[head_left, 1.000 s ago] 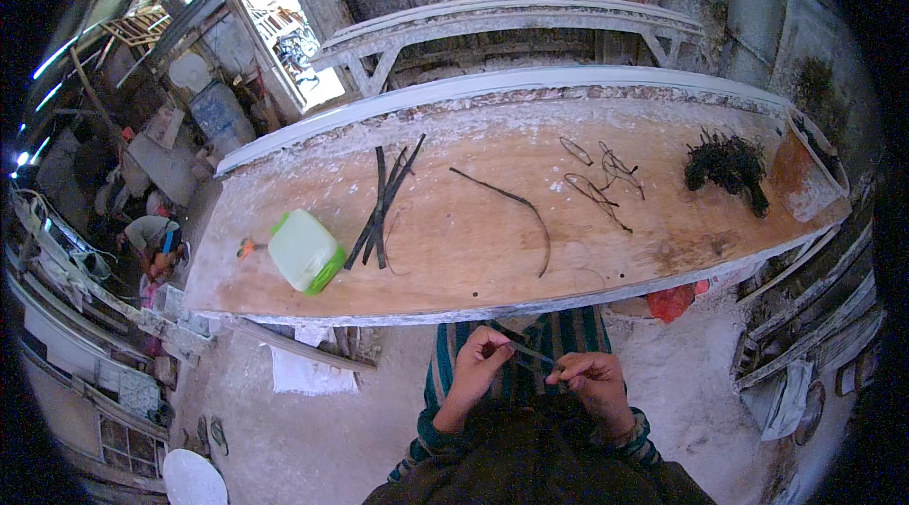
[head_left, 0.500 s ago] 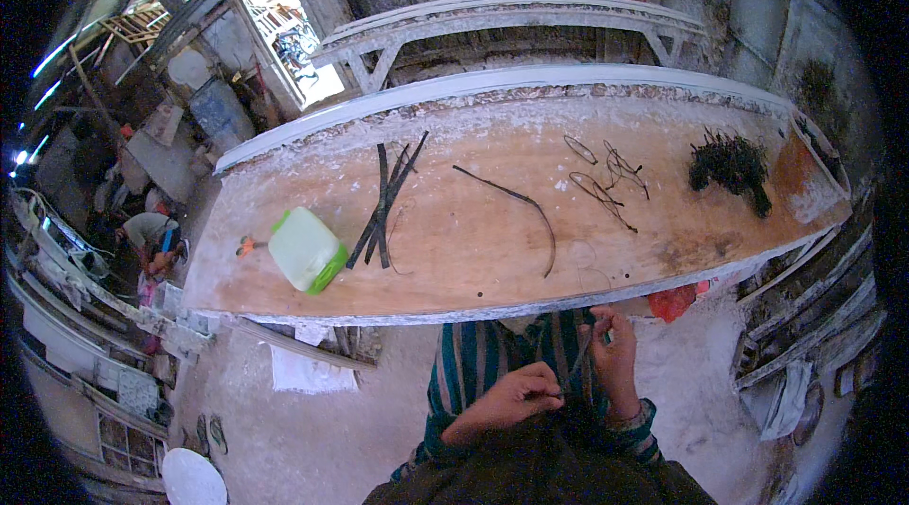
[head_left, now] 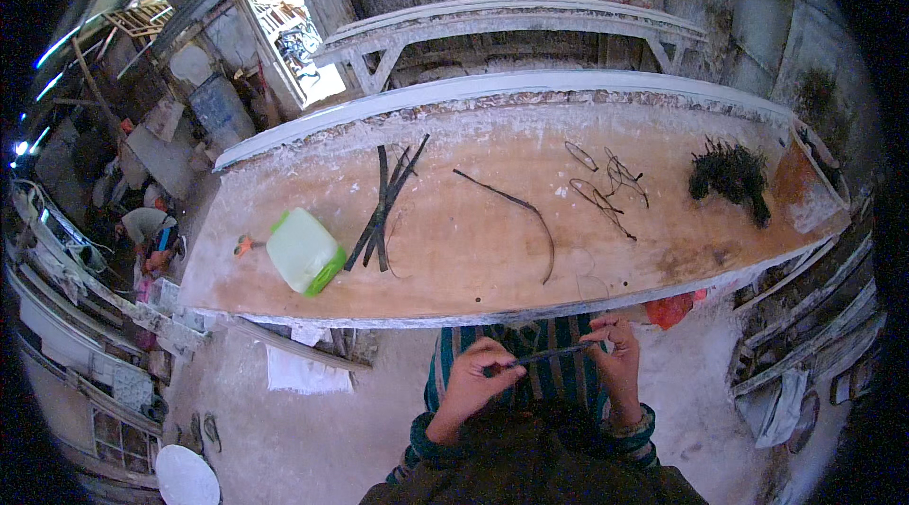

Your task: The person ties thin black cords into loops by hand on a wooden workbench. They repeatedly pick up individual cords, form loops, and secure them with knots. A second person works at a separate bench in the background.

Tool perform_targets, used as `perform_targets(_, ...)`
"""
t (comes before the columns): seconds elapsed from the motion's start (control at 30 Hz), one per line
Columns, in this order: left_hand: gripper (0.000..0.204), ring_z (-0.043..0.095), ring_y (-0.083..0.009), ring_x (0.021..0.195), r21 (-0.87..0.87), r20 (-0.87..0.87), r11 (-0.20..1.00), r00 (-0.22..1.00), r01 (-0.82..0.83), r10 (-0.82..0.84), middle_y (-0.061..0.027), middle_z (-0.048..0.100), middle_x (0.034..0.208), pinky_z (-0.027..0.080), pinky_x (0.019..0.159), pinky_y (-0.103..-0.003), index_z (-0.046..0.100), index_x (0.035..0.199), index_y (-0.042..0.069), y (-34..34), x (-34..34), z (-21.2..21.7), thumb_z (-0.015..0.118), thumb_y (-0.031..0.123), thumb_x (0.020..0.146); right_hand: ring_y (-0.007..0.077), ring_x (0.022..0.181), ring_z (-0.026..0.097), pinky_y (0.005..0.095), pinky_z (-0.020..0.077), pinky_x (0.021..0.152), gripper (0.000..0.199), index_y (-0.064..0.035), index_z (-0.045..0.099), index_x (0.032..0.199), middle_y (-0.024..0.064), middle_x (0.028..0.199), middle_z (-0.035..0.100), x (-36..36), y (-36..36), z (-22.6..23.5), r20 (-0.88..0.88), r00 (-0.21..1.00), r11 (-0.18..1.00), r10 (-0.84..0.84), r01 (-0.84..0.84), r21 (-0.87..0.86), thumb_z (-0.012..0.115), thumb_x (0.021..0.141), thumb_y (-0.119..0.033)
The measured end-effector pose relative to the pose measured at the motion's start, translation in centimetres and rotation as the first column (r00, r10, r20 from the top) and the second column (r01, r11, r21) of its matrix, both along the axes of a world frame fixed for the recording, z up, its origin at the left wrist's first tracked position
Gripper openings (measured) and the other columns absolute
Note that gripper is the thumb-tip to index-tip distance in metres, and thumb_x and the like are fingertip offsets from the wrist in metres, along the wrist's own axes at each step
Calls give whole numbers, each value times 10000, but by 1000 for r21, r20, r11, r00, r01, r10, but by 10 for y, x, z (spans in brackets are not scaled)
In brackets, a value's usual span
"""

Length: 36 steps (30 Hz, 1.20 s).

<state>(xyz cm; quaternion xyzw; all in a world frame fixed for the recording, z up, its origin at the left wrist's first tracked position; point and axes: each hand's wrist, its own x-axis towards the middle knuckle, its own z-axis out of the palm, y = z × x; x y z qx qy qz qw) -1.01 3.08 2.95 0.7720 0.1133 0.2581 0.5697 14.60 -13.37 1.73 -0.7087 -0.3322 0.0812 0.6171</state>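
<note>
Below the table's near edge, the left hand (head_left: 476,378) is pinching one end of a dark strip (head_left: 552,354) and the right hand (head_left: 617,355) is gripping the other, the strip spanning between them in front of the person's striped clothing. A red bag (head_left: 670,310) is showing under the near edge, which is partly covering it. On the table (head_left: 445,254), a pale container with green ends (head_left: 306,251) is lying toward the near left corner, its contents impossible to make out, with an orange-handled tool (head_left: 244,245) sitting beside it toward the left edge. Farther in, crossed black strips (head_left: 383,207), a single curved strip (head_left: 524,203) and thin loops (head_left: 620,224) are lying across the middle. A dark tangled bunch (head_left: 727,176) is resting near the right edge, just beside a rusty-brown container (head_left: 803,185) whose inside is looking too dark to read. A white rail (head_left: 511,83) is running along the far edge, and a whitish bench (head_left: 511,20) is standing beyond.
</note>
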Motion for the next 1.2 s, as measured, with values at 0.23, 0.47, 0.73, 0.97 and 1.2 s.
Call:
perform_targets(0.23,153,485,-71,657,-2,-76,961,958,-276,275,-18,554,774,396,578,-201,662,861,36,18,3,-17,675,38,709,230,1031,483,346,365,902,180,-62,644,914,92,1037,534,-27,1,18,-247,559,607,792,-767,209,655,761,-156)
perform_targets(0.47,174,435,-52,618,-95,10,959,963,-267,269,3,539,775,345,549,-184,648,871,47,15,9,-29,688,32,702,229,1008,505,332,382,892,128,-45,651,883,88,997,556,-39,7,21,-324,472,549,820,-808,214,649,768,-101)
perform_targets(0.73,119,490,-72,673,-110,-42,961,967,-254,251,-7,549,777,394,606,-197,636,813,43,8,10,-21,691,35,708,208,912,522,329,412,803,143,-52,644,775,53,848,603,-40,7,15,-238,572,619,785,-734,279,729,661,-59)
perform_targets(0.97,68,529,-136,742,-79,11,996,999,46,-45,-44,565,803,416,661,-239,617,805,32,1,11,-34,651,41,747,156,767,526,270,408,711,133,-36,577,662,50,741,587,-25,1,21,-354,786,861,508,-480,169,709,671,-20)
perform_targets(1.2,136,482,-132,749,-47,11,837,838,546,-546,-44,481,800,404,660,-256,553,819,24,-47,20,-13,633,129,789,122,727,492,259,403,701,115,-34,550,704,39,759,553,6,7,-17,-130,978,978,-160,175,112,640,767,-66)
